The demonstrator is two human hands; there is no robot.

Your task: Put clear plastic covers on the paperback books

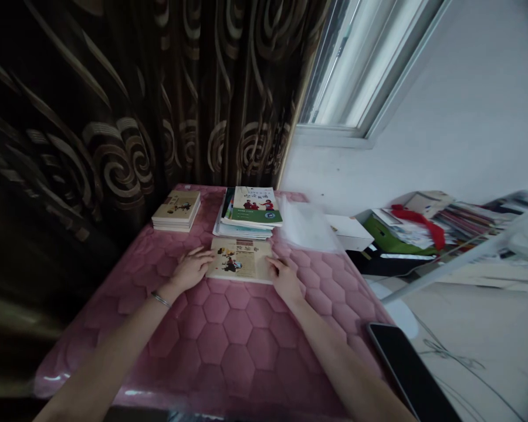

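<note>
On the pink quilted worktop (229, 340), a small stack of books (176, 210) lies at the far left near the curtain (114, 117). The left hand (192, 269) rests flat, fingers spread, against the left edge of a tan booklet (241, 259) — the right hand (285, 281) touches its right edge, grip loose, pinching nothing. Behind lies a green-covered pile (250, 212); a dark phone (411, 372) sits at the near right edge.

Right of the right hand (286, 281), the clear plastic sheet (305, 231) smears with blur; nearer, the dark phone (411, 372) (lower corner) runs off-frame.
</note>
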